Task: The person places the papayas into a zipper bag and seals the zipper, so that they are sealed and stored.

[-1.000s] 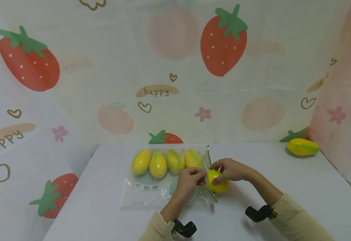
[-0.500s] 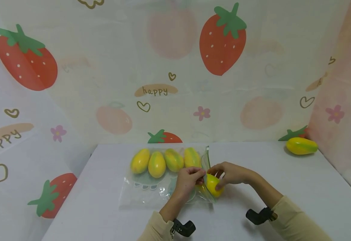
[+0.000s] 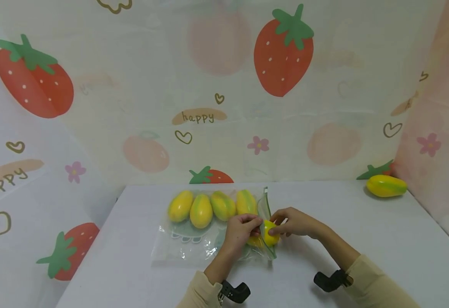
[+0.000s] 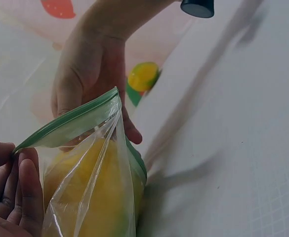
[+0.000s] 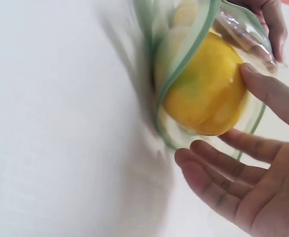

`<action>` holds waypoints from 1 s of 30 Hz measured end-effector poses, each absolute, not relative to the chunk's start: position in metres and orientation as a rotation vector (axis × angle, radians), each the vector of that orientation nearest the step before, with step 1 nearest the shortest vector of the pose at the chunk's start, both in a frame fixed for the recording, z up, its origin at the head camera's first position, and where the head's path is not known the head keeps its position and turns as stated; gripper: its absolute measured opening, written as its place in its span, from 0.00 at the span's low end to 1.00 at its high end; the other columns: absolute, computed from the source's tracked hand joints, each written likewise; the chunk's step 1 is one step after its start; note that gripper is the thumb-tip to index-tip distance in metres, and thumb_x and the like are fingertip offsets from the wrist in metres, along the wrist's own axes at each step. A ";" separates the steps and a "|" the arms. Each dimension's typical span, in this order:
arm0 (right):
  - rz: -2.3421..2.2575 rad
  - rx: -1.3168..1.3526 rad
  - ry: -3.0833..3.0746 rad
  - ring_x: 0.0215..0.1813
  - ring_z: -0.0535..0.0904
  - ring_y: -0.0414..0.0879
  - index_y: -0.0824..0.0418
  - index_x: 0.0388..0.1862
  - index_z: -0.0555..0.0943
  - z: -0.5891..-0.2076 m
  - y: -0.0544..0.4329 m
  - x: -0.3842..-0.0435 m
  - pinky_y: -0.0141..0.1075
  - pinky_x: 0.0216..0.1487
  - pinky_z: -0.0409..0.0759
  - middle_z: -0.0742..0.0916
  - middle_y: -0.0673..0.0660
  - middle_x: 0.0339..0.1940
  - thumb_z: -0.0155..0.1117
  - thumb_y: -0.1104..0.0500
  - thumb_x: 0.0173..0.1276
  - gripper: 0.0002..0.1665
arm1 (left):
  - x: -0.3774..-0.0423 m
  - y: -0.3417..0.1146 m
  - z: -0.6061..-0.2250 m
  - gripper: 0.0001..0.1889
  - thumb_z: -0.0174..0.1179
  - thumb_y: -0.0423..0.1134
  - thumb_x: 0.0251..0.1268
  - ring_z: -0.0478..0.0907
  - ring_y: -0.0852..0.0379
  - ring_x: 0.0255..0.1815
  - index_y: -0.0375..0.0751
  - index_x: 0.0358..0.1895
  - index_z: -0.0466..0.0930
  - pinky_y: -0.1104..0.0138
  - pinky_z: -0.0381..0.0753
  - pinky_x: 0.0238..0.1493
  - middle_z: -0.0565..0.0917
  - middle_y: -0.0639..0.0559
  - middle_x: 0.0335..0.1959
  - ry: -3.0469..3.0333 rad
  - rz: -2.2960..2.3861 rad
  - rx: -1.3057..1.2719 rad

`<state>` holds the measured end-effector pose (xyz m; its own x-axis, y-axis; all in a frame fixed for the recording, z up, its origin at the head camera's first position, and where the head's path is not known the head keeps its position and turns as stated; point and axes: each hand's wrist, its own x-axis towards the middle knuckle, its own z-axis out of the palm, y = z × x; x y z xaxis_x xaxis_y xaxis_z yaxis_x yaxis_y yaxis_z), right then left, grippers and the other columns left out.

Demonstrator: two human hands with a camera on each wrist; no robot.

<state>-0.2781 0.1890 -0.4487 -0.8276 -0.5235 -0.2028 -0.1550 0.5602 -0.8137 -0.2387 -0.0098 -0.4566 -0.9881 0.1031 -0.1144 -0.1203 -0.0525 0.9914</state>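
A clear zip bag (image 3: 178, 253) lies flat on the table, its green-edged mouth facing right. Inside, along the far side, sit several yellow-green mangoes (image 3: 201, 211). My left hand (image 3: 241, 231) pinches the upper lip of the mouth between thumb and fingers, lifting the green zip strip (image 4: 65, 121). Another mango (image 5: 208, 89) is partly through the opening, its rounded end still outside. At that end is my right hand (image 3: 296, 223), thumb on one side and a fingertip on the other, the remaining fingers loosely bent below. The left hand hides part of the bag's contents.
One more mango (image 3: 386, 186) lies at the table's far right corner. Behind the white table (image 3: 105, 261) hangs a strawberry-print cloth (image 3: 224, 85). A black wrist camera (image 3: 236, 292) sits on the left wrist, another (image 3: 330, 281) on the right.
The mango at the mouth has slid left, deeper into the bag, with the right hand following it. The left hand keeps its pinch on the lip.
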 end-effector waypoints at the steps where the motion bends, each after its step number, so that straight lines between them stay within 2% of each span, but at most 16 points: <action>1: -1.203 -0.526 2.365 0.38 0.81 0.48 0.67 0.53 0.79 -0.451 0.190 -0.277 0.40 0.40 0.84 0.86 0.58 0.42 0.72 0.49 0.60 0.29 | -0.239 -0.009 -0.457 0.13 0.62 0.35 0.64 0.76 0.64 0.24 0.25 0.42 0.83 0.75 0.81 0.29 0.80 0.56 0.23 2.045 2.176 -0.021; 5: -1.339 -0.481 2.338 0.36 0.81 0.46 0.69 0.53 0.78 -0.461 0.192 -0.274 0.38 0.41 0.84 0.85 0.59 0.41 0.71 0.51 0.61 0.29 | -0.240 -0.009 -0.459 0.13 0.62 0.35 0.65 0.76 0.64 0.23 0.24 0.43 0.83 0.75 0.81 0.28 0.80 0.57 0.23 2.042 2.174 -0.030; 11: -1.500 -0.444 2.327 0.43 0.81 0.47 0.67 0.52 0.79 -0.474 0.188 -0.267 0.38 0.47 0.82 0.84 0.61 0.47 0.70 0.54 0.61 0.25 | -0.241 -0.007 -0.458 0.13 0.63 0.34 0.64 0.76 0.64 0.23 0.24 0.43 0.83 0.76 0.80 0.27 0.80 0.58 0.22 2.028 2.197 -0.035; 16: -1.582 -0.414 2.337 0.47 0.84 0.47 0.67 0.50 0.80 -0.485 0.182 -0.262 0.38 0.50 0.82 0.86 0.60 0.49 0.71 0.53 0.61 0.24 | -0.240 -0.008 -0.458 0.13 0.63 0.35 0.64 0.76 0.64 0.22 0.25 0.42 0.83 0.75 0.80 0.28 0.80 0.58 0.21 2.058 2.197 -0.020; 23: -1.613 -0.593 2.228 0.54 0.83 0.50 0.71 0.56 0.78 -0.491 0.182 -0.261 0.29 0.49 0.80 0.84 0.67 0.54 0.64 0.59 0.67 0.22 | -0.242 -0.008 -0.453 0.13 0.65 0.37 0.62 0.77 0.64 0.22 0.28 0.41 0.84 0.75 0.81 0.29 0.80 0.57 0.21 2.043 2.205 -0.065; 30: -1.509 -0.727 2.204 0.56 0.81 0.51 0.70 0.61 0.76 -0.488 0.180 -0.264 0.31 0.49 0.80 0.82 0.69 0.57 0.58 0.62 0.71 0.22 | -0.247 -0.007 -0.452 0.12 0.63 0.35 0.63 0.77 0.63 0.22 0.27 0.41 0.83 0.74 0.82 0.30 0.80 0.57 0.22 2.024 2.218 -0.046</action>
<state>-0.2637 0.1801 -0.4881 -0.7978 -0.6027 -0.0136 -0.2053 0.2928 -0.9339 -0.2472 -0.0071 -0.4520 -0.9900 0.0810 -0.1154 -0.1223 -0.0863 0.9887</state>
